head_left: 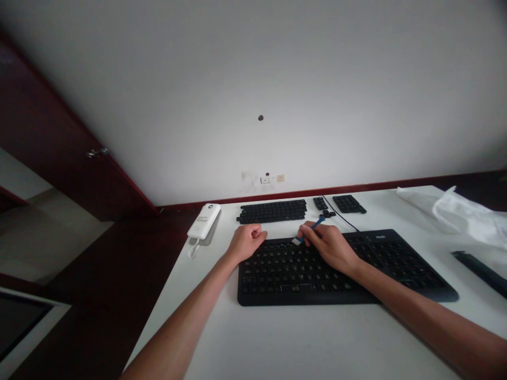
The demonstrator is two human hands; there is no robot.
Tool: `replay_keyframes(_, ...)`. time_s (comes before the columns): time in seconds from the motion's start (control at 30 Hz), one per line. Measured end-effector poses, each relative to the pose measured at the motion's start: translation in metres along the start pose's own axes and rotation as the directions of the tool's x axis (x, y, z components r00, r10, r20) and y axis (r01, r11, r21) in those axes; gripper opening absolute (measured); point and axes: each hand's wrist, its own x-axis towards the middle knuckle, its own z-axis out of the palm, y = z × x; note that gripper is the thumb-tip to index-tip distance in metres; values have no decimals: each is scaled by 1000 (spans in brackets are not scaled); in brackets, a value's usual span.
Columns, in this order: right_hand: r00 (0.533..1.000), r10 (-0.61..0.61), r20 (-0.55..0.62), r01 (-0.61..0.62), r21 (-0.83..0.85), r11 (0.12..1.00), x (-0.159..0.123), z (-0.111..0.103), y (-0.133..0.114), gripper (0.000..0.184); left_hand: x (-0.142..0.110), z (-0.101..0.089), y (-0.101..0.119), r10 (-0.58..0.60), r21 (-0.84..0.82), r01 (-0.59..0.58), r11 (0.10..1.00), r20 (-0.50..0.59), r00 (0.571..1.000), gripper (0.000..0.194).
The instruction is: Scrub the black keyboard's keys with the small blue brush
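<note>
A black keyboard (301, 295) with its keycaps removed lies on the white table (253, 338). My right hand (327, 245) is closed around a small blue-handled brush (317, 223); its pale, flat bristle end is down at the keyboard's top rows. My left hand (247, 241) is curled into a loose fist at the keyboard's upper left corner, seemingly resting on it. Nothing shows inside those fingers. Behind the keyboard sit a block of loose keycaps (273, 211) in rows, several small keycaps (319, 203) and a number-pad group of keycaps (348, 204).
A white power bank (204, 221) with a short cable stands near the table's left edge. White crumpled plastic (459, 216) and a long black strip (481, 272) lie at right. A black cable (340, 214) runs back from the keyboard. Beyond the table rises a wall (253, 68).
</note>
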Motion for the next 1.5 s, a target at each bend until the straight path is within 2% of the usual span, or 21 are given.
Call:
replay_keyframes(0.13,1000,2,15,-3,11,1000,0,0,-1,48,0,0,-1,6,-1,-6,1000,-2,1000,43)
replay_keyframes(0.27,999,28,-39,-28,2,1000,0,-1,-2,48,0,1,-2,3,-2,-3,1000,-5,1000,44)
replay_keyframes(0.4,1000,9,29,-9,-7,1000,0,-1,-2,47,0,0,-1,6,-1,-6,1000,-3,1000,43)
replay_keyframes(0.57,999,30,-45,-31,-21,999,0,0,0,48,0,0,-1,7,2,-7,1000,-1,1000,44)
replay_keyframes(0.7,999,6,37,-7,9,1000,1,0,2,49,0,0,-1,3,8,-3,1000,0,1000,43)
replay_keyframes(0.83,999,41,-22,-40,19,999,1,-1,2,53,0,1,-2,-5,3,5,1000,-1,1000,43)
replay_keyframes(0.97,998,18,54,-19,16,1000,0,-2,0,53,0,1,-3,1,1,-1,1000,-3,1000,43)
replay_keyframes(1.13,997,48,-63,-45,46,998,-2,-2,-1,59,-1,1,-3,-3,3,3,1000,4,1000,44)
replay_keyframes(1.17,998,42,-52,-41,33,999,-3,-2,-1,59,-1,0,-3,-5,7,5,1000,4,1000,44)
replay_keyframes(1.3,994,-2,113,2,1,1000,-4,-2,-2,58,0,0,-3,-1,20,1,1000,4,1000,43)
replay_keyframes(1.43,999,17,28,-17,26,1000,-3,-2,-2,60,1,1,-4,-6,18,6,1000,6,1000,43)
replay_keyframes(1.5,999,22,31,-22,-6,1000,-3,-1,-2,59,1,1,-4,-5,19,5,1000,5,1000,43)
